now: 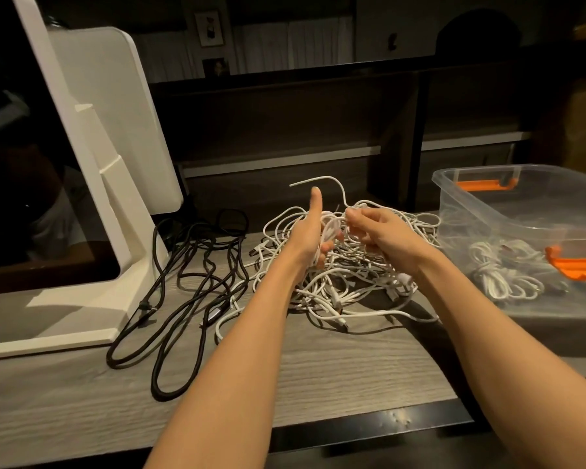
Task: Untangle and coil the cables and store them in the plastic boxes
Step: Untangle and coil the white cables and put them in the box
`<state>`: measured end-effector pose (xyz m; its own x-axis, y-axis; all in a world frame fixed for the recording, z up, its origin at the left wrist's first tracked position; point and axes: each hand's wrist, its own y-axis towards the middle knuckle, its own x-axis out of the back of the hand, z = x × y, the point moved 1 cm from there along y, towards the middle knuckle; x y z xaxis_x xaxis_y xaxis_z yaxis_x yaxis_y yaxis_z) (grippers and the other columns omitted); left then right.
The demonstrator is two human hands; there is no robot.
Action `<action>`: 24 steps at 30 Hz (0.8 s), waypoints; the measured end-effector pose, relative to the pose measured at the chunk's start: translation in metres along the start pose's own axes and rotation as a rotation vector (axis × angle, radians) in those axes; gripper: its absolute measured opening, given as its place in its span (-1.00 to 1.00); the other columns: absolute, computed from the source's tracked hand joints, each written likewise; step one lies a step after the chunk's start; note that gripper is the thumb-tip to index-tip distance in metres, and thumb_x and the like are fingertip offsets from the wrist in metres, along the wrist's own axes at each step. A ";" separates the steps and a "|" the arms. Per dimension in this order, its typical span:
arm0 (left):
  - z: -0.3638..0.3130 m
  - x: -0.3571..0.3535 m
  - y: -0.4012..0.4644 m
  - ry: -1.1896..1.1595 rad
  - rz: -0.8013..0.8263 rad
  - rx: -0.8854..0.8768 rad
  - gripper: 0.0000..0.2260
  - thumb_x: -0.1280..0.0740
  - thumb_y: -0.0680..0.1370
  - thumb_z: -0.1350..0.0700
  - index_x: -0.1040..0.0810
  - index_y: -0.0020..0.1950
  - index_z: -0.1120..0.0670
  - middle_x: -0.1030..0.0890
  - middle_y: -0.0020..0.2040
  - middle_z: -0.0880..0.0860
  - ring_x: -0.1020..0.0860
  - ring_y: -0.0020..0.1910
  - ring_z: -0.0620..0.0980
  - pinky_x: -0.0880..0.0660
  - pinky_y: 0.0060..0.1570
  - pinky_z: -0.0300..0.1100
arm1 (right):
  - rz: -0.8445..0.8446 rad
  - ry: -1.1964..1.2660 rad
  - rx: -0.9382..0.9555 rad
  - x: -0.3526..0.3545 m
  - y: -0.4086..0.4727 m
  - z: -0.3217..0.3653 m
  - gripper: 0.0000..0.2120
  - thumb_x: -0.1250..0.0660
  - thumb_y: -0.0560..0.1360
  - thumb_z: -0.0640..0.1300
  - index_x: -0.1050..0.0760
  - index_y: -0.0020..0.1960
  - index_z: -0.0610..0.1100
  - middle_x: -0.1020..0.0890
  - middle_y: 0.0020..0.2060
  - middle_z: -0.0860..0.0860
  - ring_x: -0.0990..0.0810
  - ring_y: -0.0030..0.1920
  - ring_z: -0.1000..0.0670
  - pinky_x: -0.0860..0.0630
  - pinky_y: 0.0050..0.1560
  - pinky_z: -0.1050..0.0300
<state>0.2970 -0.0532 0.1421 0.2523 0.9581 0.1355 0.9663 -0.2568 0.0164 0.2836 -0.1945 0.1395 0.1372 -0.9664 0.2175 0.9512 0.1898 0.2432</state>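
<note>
Hands work above the white cable tangle — left hand grips a white coil, thumb up; right hand pinches its strand. Plastic box stands right.

No text, label, brand, number or sign can be read anywhere in the head view. The small framed pieces on the dark far wall are too dim and blurred to make out any writing.
</note>
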 end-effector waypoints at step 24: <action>0.014 -0.001 0.016 -0.115 0.077 0.026 -0.24 0.23 0.58 -0.35 -0.50 0.04 0.22 -0.49 -0.40 0.06 -0.36 -0.62 -0.12 -0.24 -0.63 -0.32 | 0.093 -0.336 -0.005 0.001 0.003 -0.009 -0.84 -0.31 0.54 -0.22 -0.60 -0.11 0.00 -0.66 -0.22 -0.06 -0.60 -0.27 0.11 -0.52 -0.22 0.23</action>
<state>0.3124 -0.0568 0.1286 0.3286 0.9442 0.0204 0.9444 -0.3283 -0.0156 0.2892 -0.1967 0.1321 0.1258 -0.8336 0.5379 0.9403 0.2730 0.2032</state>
